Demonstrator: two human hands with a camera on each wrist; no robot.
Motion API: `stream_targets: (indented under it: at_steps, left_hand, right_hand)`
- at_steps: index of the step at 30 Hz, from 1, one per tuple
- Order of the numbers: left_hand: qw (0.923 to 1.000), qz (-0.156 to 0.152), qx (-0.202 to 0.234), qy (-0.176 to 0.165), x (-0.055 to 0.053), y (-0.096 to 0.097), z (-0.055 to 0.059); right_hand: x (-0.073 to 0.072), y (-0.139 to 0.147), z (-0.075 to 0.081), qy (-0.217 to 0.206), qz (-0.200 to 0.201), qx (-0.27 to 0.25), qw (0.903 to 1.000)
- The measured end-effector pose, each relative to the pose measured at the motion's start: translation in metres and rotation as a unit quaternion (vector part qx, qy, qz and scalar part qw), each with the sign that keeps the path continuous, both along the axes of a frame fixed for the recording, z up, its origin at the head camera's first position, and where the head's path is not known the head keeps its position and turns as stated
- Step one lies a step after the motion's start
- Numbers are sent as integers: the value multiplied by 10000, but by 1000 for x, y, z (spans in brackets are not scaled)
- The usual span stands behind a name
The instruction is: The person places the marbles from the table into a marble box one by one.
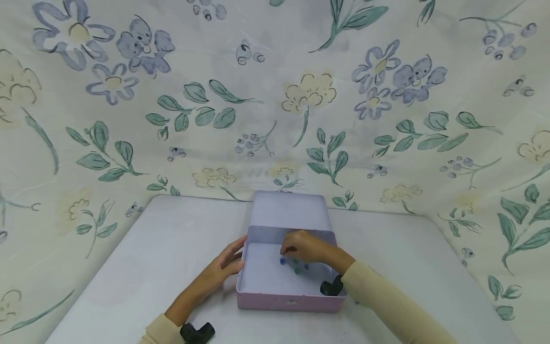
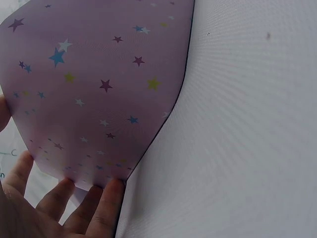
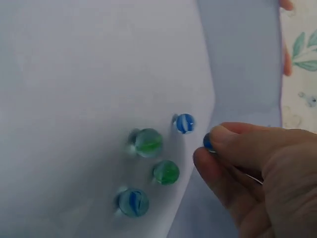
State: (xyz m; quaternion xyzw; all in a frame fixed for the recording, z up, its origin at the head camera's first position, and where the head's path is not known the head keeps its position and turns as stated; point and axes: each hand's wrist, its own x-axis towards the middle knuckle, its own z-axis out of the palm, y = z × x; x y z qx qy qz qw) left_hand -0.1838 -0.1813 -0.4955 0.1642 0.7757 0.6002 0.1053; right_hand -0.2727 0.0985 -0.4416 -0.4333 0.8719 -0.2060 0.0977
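Note:
A pink tin box (image 1: 266,301) stands on the table, its lid (image 1: 289,210) tipped back on the far side. Over its pale inside, my right hand (image 1: 308,246) pinches a small blue marble (image 3: 207,143) between thumb and fingertips. Several glass marbles lie on the box floor near that hand: a blue and white one (image 3: 185,123), a clear one with green inside (image 3: 148,143), a greener one (image 3: 166,172) and one with a blue swirl (image 3: 132,202). My left hand (image 1: 220,269) touches the left side of the box, fingers spread against its star-printed wall (image 2: 94,99).
A white table (image 1: 197,220) carries the box. Behind and at both sides hangs a flower-patterned cloth (image 1: 266,95). Dark wrist devices sit at the left sleeve (image 1: 161,329) and beside the right sleeve (image 1: 386,301).

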Motion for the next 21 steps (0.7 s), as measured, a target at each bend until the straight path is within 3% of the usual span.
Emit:
stream_targets:
  at_steps: [5, 21]
  left_hand:
    - [10000, 0, -3, 9, -1, 1, 0]
    - [9998, 142, -104, 35, 2, 2, 2]
  right_hand:
    - [1, 1, -5, 255, 31, -272, 9993]
    - [1, 4, -18, 229, 136, -10, 9996]
